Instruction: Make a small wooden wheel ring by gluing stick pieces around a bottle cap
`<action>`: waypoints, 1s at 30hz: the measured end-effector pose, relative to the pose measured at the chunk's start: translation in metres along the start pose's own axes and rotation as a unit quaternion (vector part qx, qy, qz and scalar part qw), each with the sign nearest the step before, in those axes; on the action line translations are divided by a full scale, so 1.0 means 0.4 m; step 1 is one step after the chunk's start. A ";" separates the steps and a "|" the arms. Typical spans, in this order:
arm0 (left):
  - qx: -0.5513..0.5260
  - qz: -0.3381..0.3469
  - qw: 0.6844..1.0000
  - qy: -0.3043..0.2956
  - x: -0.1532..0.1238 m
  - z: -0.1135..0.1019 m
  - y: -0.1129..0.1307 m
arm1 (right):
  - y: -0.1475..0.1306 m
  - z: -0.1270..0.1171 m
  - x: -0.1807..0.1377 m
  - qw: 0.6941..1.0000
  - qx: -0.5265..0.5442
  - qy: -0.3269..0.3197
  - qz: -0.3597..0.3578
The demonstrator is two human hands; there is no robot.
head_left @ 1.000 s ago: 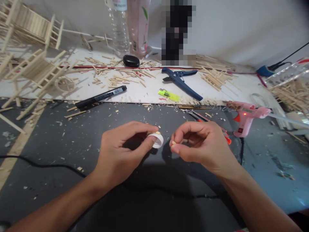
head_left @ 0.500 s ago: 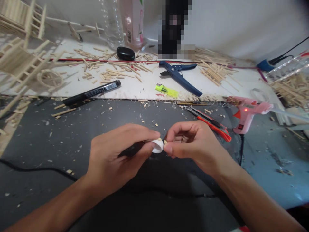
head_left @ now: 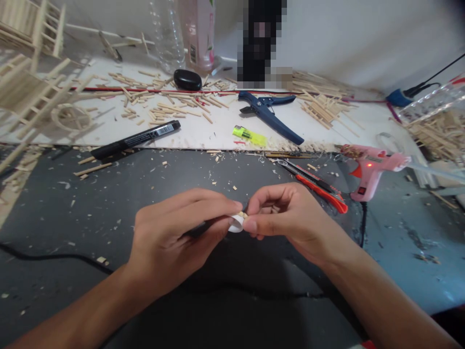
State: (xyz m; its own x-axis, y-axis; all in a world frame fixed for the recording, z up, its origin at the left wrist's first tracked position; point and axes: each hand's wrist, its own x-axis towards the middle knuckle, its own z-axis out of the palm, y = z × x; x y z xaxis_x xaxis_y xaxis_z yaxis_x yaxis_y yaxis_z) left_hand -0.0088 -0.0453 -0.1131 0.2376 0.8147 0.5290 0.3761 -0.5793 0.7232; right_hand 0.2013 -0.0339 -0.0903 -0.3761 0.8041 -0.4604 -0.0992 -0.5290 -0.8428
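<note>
My left hand (head_left: 178,237) pinches a small white ring (head_left: 236,224) between thumb and forefinger, low over the dark grey mat (head_left: 109,203). My right hand (head_left: 286,220) is closed in a pinch on a tiny wooden piece (head_left: 244,215), pressed against the ring's right side. The two sets of fingertips touch, and most of the ring is hidden by them.
A pink glue gun (head_left: 370,169) with a lit red lamp lies at the right, beside a red utility knife (head_left: 316,185). Blue cutters (head_left: 271,116), a yellow lighter (head_left: 250,135), a black marker (head_left: 136,139) and several loose sticks lie on the white board (head_left: 203,135). Wooden stick models (head_left: 32,92) stand at the left.
My right hand has moved left with the wooden piece until it meets the ring; the hands were apart a second ago. The view has shifted slightly.
</note>
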 end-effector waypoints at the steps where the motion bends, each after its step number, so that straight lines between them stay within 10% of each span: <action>1: -0.002 0.001 1.000 -0.002 0.000 0.000 0.000 | 0.000 0.000 0.000 1.000 -0.001 -0.001 0.000; 30: 0.026 -0.034 0.999 0.014 -0.010 0.003 -0.006 | 0.021 0.013 0.002 0.988 -0.078 0.046 -0.122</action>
State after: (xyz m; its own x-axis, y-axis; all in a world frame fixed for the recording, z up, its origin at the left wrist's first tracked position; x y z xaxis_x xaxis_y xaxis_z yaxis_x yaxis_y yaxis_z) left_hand -0.0097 -0.0473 -0.1173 0.1861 0.8504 0.4921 0.4359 -0.5204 0.7343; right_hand 0.1956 -0.0392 -0.0964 -0.2721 0.9277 -0.2555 -0.0302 -0.2736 -0.9614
